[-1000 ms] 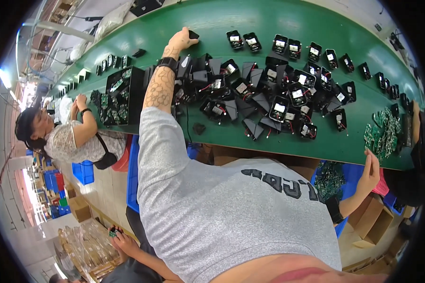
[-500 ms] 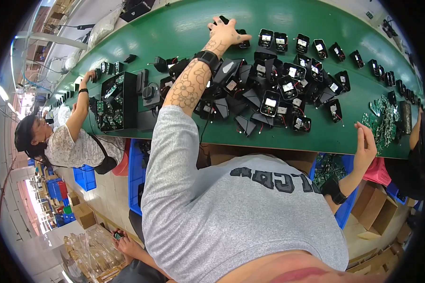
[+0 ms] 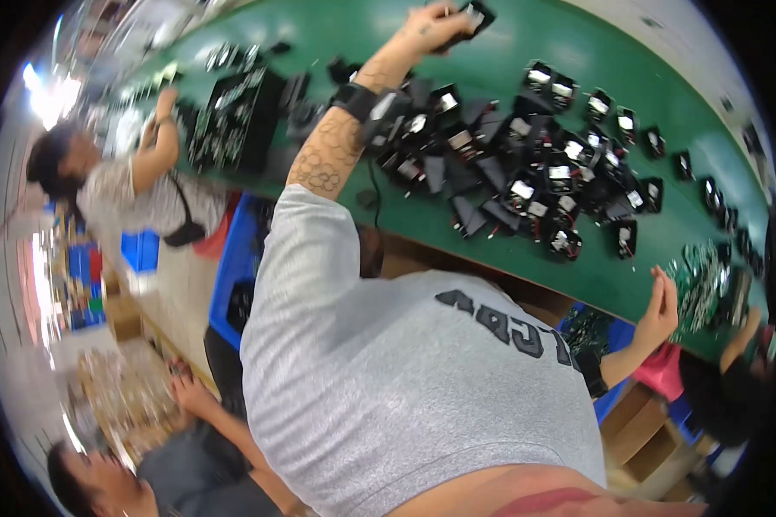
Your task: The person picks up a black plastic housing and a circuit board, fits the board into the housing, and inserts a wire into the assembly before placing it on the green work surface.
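Observation:
At the far side of the green table, my left hand [image 3: 435, 28] is closed on a small black plastic housing [image 3: 476, 19]. The tattooed forearm reaches over the table, a dark band round its wrist. Beneath and right of it lies a heap of similar black housings [image 3: 560, 178], several showing white parts and thin red wires. By the near table edge on the right, my right hand [image 3: 661, 308] is raised, its fingers stretched upward with nothing visible in them. Beside that hand lies a pile of green circuit boards [image 3: 700, 280].
A black bin [image 3: 254, 116] full of circuit boards stands on the table [image 3: 319, 34] at left. More housings [image 3: 627, 123] line the far right. A co-worker [image 3: 138, 177] works at left, another [image 3: 198, 448] behind. Blue crates [image 3: 224, 289] stand below the table edge.
My left hand has lifted a black housing from the table's far row and now holds it farther right. My right hand stays near the table edge. The whole view has tilted and shifted.

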### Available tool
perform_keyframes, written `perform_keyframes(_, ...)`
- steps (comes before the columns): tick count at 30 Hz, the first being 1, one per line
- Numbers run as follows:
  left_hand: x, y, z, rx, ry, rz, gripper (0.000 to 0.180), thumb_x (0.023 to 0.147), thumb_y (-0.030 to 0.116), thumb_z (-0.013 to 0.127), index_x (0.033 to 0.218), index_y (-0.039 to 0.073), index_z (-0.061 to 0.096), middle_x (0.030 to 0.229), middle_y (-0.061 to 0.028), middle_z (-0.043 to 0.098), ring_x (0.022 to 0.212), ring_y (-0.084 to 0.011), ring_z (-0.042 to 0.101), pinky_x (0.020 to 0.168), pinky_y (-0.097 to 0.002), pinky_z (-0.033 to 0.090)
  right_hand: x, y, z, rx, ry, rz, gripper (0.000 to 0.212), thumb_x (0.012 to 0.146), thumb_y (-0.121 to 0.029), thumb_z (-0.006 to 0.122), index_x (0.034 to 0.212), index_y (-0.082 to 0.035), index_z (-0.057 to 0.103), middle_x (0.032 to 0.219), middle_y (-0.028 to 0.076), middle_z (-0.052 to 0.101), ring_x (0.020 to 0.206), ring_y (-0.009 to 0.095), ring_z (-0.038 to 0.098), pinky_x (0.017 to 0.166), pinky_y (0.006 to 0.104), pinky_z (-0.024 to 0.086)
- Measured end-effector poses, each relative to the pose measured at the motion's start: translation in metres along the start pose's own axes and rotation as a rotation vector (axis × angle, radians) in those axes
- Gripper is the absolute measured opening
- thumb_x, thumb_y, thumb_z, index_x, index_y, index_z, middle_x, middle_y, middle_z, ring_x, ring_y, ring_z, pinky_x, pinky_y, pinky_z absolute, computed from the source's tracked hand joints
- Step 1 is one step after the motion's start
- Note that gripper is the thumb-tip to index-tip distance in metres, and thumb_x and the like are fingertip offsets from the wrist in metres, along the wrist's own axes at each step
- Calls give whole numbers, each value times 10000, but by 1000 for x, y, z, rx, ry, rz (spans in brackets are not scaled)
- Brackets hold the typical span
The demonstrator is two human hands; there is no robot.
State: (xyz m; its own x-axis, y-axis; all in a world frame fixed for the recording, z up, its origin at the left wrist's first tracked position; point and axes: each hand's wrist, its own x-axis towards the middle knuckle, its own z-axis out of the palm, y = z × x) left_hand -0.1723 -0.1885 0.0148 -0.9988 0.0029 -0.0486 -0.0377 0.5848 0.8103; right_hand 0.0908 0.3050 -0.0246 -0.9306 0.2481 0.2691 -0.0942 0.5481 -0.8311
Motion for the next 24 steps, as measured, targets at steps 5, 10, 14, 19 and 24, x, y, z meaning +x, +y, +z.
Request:
perform_keyframes(5,-160,-23,-100,-356,557,120,275,815,286,645,993,77,625,810,-77,620,676,-158,647,551,-240,509,3,42,-10,34,137,71,261,976,-111,539,1125,74,648,1070,137,684,979,178,649,902,294,498)
perform_keyframes(10,-351,-195,-112,-17,1393,-314,366,731,383,724,952,97,665,942,-167,555,717,-247,608,629,-329,500,23,29,11,-40,105,86,288,984,-146,531,1139,70,642,1072,138,687,966,189,663,889,298,518)
perform_keyframes(14,-381,-310,-38,129,1247,-809,424,682,417,761,1019,176,673,1115,-286,479,1040,-391,494,871,-495,437,55,14,30,-25,-18,-85,287,988,-148,523,1149,59,641,1068,130,689,959,181,661,893,279,505)
perform_keyframes(19,-356,-371,-24,777,734,-885,467,742,388,721,1174,229,643,1368,-302,311,1174,-524,357,902,-555,444,73,-46,63,44,-30,-174,272,989,-131,520,1141,57,645,1065,128,691,966,162,654,888,264,489)
perform_keyframes(24,-312,-352,-15,671,834,-931,523,770,389,722,1264,280,588,1399,-269,336,1208,-511,368,874,-526,494,56,-22,48,14,-27,-190,261,987,-110,522,1147,55,645,1060,123,692,975,159,651,897,257,477)
